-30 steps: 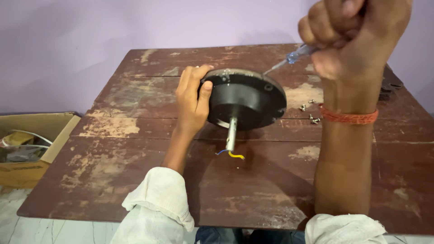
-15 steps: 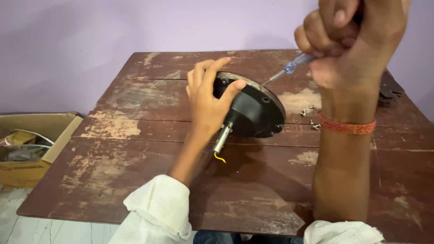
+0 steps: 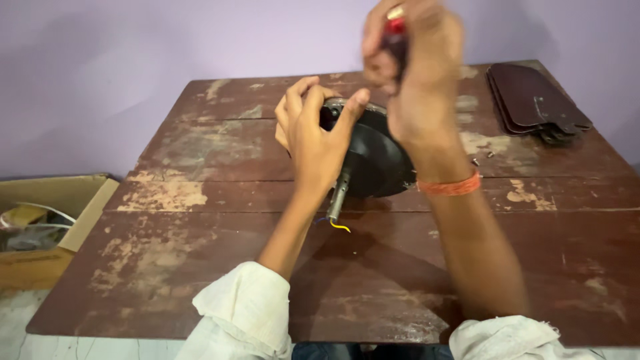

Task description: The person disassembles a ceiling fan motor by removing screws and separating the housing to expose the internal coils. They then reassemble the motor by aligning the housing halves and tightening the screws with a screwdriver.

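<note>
The black fan motor (image 3: 377, 157) stands tilted on edge at the centre of the worn wooden table (image 3: 200, 267), shaft (image 3: 339, 193) pointing down toward me. My left hand (image 3: 313, 137) grips its rim, fingers spread. My right hand (image 3: 417, 73), raised above, is closed round a red-handled screwdriver (image 3: 395, 30).

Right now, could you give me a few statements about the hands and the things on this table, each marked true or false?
1. The left hand grips the black round motor housing tilted up on its edge. True.
2. The right hand is empty. False: it is closed on a red-handled tool.
3. Dark brown blades lie stacked at the table's far right corner. True.
4. The cardboard box stands on the wooden table. False: it sits off the table's left side.
5. A green wire hangs from the shaft. False: the wire is yellow.
</note>
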